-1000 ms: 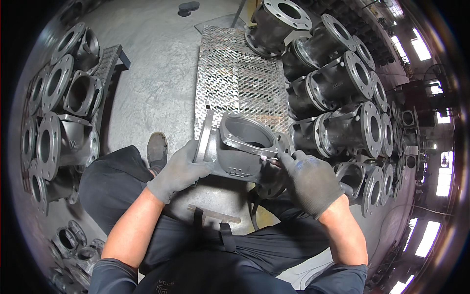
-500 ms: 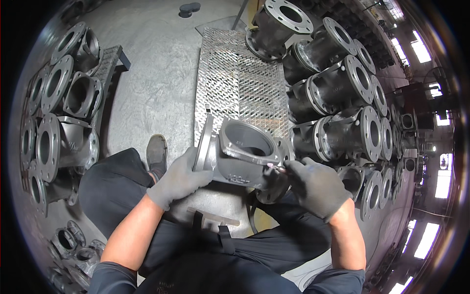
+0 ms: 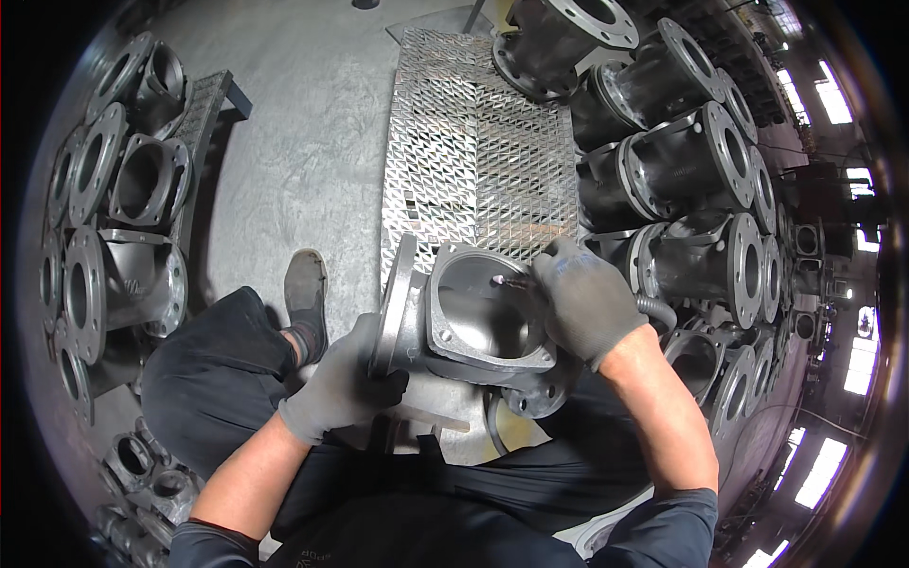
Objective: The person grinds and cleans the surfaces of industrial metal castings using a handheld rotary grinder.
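A dark cast-metal valve body [image 3: 453, 367] rests at the near end of the ridged metal bench, its squarish flanged opening tilted up. My left hand [image 3: 346, 383], in a grey glove, is closed round the lower edge of its round left flange [image 3: 393, 308]. In my gloved right hand [image 3: 587, 298] is a slim die grinder, mostly hidden by the fingers. Its thin bit [image 3: 511, 281] reaches over the opening's right side; whether the tip touches metal I cannot tell. A grey hose [image 3: 658, 310] shows beside that hand.
Flanged valve bodies [image 3: 686, 161] are stacked along the right. More stand on a low rack [image 3: 204, 142] at the left, and smaller castings [image 3: 170, 488] lie at lower left. The ridged bench top [image 3: 436, 151] stretches ahead, with another casting [image 3: 544, 52] at its far right corner.
The valve body has been turned so its opening faces more toward me. My right hand has moved up, bringing the bit from the opening's near rim to over its inside.
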A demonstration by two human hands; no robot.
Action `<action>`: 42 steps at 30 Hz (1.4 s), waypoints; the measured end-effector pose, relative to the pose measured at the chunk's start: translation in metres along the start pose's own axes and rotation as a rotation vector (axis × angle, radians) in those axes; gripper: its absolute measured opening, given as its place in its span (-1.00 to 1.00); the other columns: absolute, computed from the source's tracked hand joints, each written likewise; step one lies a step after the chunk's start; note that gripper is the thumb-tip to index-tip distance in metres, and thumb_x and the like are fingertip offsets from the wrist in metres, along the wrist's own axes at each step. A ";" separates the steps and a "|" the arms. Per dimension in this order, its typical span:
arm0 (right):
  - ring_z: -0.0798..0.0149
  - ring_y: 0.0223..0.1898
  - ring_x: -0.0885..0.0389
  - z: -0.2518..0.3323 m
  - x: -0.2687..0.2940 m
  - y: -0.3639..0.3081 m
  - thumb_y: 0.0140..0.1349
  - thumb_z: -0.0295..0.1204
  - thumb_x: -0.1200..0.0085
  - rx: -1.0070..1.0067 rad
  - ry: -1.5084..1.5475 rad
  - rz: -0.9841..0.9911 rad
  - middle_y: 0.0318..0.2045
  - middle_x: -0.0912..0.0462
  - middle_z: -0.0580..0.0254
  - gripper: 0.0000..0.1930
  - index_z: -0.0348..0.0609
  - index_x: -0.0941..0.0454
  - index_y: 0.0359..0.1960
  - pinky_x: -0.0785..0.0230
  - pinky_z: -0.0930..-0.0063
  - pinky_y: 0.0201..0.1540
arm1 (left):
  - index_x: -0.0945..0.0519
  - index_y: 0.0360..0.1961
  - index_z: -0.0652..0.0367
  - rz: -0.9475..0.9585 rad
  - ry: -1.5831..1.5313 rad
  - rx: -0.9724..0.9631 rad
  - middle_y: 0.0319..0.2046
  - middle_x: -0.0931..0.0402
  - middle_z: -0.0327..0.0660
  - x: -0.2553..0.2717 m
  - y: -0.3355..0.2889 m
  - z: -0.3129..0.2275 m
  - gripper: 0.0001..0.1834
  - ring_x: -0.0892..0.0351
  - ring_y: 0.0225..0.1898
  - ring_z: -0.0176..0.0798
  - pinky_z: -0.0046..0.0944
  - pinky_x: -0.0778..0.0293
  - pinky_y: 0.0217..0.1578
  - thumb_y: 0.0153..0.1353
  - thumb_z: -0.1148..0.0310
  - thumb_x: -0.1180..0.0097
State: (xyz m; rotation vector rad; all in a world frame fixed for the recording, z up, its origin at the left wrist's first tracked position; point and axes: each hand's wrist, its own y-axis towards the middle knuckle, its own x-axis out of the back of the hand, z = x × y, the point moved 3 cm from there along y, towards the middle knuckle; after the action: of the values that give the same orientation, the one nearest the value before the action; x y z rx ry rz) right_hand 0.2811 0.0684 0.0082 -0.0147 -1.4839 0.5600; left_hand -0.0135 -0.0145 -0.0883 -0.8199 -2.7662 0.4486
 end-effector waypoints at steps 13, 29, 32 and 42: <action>-0.11 0.03 -0.77 0.025 0.000 0.008 0.28 -0.48 -0.24 -0.016 -0.154 0.088 -0.05 -0.72 -0.05 -0.82 -0.17 -0.77 -0.12 -0.70 0.04 0.04 | -0.51 0.15 0.19 -0.007 -0.050 0.005 -0.13 -0.58 -0.14 0.001 0.001 -0.012 -0.55 -0.63 -0.15 -0.24 -0.16 -0.59 -0.08 0.26 0.50 -0.37; -0.13 0.03 -0.78 0.023 -0.002 0.014 0.27 -0.49 -0.23 0.010 -0.118 0.077 -0.06 -0.75 -0.11 -0.81 -0.19 -0.78 -0.12 -0.69 0.04 0.04 | -0.52 0.33 0.23 -0.008 0.077 -0.069 -0.01 -0.57 -0.24 0.006 0.003 -0.010 -0.38 -0.58 -0.10 -0.34 -0.27 -0.57 -0.04 0.23 0.55 -0.42; -0.13 -0.03 -0.79 -0.008 0.011 -0.005 0.36 -0.46 -0.25 -0.082 0.179 -0.182 -0.12 -0.79 -0.12 -0.78 -0.23 -0.72 -0.01 -0.66 0.07 0.04 | -0.45 0.45 0.28 0.071 -0.123 -0.026 0.12 -0.59 -0.24 0.011 0.013 -0.033 -0.28 -0.60 0.03 -0.31 -0.25 -0.57 0.09 0.27 0.53 -0.42; 0.36 -0.06 -0.74 -0.044 -0.179 -0.098 0.52 -0.36 -0.24 -0.698 1.323 -0.661 -0.05 -0.81 0.14 -0.61 -0.43 -0.70 0.21 -0.59 0.45 0.00 | -0.50 0.40 0.41 0.004 -0.418 0.118 -0.07 -0.69 -0.27 0.004 0.028 -0.045 -0.23 -0.64 -0.08 -0.42 -0.35 -0.56 -0.05 0.21 0.28 -0.46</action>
State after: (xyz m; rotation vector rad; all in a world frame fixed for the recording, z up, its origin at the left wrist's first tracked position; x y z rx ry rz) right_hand 0.3588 -0.0677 -0.1301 -0.3569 -0.2490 -0.5018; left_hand 0.0099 0.0204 -0.0553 -0.7779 -3.0716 0.8636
